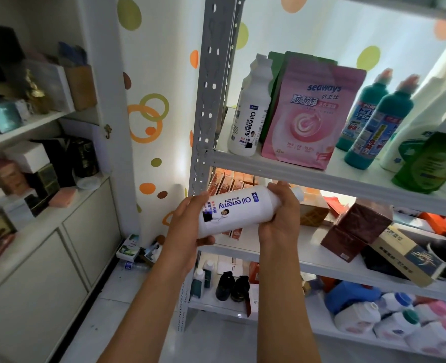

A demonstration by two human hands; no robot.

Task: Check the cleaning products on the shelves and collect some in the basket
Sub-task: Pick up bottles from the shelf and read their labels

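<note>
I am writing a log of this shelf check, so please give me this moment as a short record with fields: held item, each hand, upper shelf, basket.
held item: white Oil enemy bottle, lying sideways in front of the shelves
left hand: left hand grips its base end
right hand: right hand grips its neck end
upper shelf: second Oil enemy bottle upright, pink Seaways pouch beside it, two teal bottles further right
basket: not in view
</note>
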